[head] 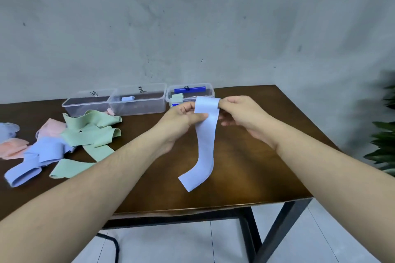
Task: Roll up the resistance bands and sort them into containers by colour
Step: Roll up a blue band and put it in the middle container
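Left hand (185, 116) and right hand (241, 116) both pinch top of light blue band (206, 134) at frame centre; its tail hangs to desk (245, 166).

A dark brown wooden table (245, 177) on black metal legs (275, 235) is seen against a grey, mottled wall (192, 17). Pale floor tiles (181, 245) are seen below, crossed by a black cable (113, 245) at the near left. Green plant leaves (382, 145) are glimpsed at the right edge.

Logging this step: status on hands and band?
Left hand and right hand both pinch the blue band at its top. Tail hangs unrolled. Nothing in the way.
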The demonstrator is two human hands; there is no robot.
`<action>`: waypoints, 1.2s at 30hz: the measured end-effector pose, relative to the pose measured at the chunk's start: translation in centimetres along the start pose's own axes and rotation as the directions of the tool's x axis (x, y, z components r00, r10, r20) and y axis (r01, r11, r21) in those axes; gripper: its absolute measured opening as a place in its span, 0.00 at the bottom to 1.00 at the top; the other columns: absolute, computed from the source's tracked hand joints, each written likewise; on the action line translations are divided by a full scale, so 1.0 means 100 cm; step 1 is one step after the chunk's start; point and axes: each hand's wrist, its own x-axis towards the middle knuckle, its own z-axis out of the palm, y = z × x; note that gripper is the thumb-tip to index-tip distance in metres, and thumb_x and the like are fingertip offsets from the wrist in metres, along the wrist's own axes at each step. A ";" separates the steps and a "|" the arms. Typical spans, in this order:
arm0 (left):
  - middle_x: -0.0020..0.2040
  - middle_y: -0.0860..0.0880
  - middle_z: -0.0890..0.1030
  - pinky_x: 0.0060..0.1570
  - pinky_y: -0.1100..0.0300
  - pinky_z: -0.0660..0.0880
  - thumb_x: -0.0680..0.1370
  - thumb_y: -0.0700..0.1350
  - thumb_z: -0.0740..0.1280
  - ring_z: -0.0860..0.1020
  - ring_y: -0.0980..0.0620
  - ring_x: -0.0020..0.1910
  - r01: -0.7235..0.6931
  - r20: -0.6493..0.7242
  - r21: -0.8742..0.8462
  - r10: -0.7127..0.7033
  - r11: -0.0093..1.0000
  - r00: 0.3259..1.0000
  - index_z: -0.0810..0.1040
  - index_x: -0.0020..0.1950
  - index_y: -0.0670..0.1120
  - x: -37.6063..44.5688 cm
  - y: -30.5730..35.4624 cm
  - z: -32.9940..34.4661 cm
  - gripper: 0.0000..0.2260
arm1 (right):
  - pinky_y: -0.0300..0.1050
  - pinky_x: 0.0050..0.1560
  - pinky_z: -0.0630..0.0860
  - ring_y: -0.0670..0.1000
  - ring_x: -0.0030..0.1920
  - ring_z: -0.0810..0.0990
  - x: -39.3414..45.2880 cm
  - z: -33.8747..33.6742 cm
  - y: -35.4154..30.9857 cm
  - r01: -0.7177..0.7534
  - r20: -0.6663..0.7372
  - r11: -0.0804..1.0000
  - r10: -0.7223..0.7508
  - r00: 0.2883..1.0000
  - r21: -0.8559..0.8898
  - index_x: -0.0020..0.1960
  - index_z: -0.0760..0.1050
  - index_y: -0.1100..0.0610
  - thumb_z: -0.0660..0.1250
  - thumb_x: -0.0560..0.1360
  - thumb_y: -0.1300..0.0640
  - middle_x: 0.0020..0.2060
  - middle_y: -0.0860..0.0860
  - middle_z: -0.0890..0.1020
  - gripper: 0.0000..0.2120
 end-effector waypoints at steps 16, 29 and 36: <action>0.38 0.48 0.82 0.26 0.63 0.70 0.80 0.40 0.67 0.77 0.51 0.32 0.020 -0.359 -0.327 -0.144 0.945 0.922 0.77 0.53 0.45 0.020 0.009 -0.005 0.03 | 0.53 0.53 0.83 0.54 0.49 0.86 -0.005 0.033 0.017 -0.037 0.217 0.996 0.019 0.976 0.081 0.59 0.78 0.53 0.72 0.75 0.42 0.49 0.50 0.86 0.19; 0.54 0.47 0.84 0.41 0.55 0.79 0.82 0.46 0.65 0.82 0.49 0.50 0.400 -0.149 -0.362 -0.476 0.842 0.867 0.78 0.60 0.46 0.120 -0.088 -0.062 0.09 | 0.50 0.55 0.83 0.49 0.51 0.86 0.077 0.087 0.071 -0.487 0.170 0.870 0.470 0.866 0.075 0.60 0.80 0.55 0.72 0.78 0.56 0.52 0.50 0.86 0.11; 0.64 0.46 0.78 0.56 0.54 0.79 0.81 0.35 0.62 0.80 0.48 0.59 0.432 -0.103 -0.215 -0.460 0.876 0.882 0.74 0.68 0.44 0.163 -0.118 -0.073 0.16 | 0.40 0.37 0.83 0.49 0.41 0.86 0.090 0.091 0.085 -0.406 -0.075 0.805 0.417 0.906 -0.432 0.64 0.73 0.49 0.72 0.77 0.51 0.48 0.48 0.83 0.17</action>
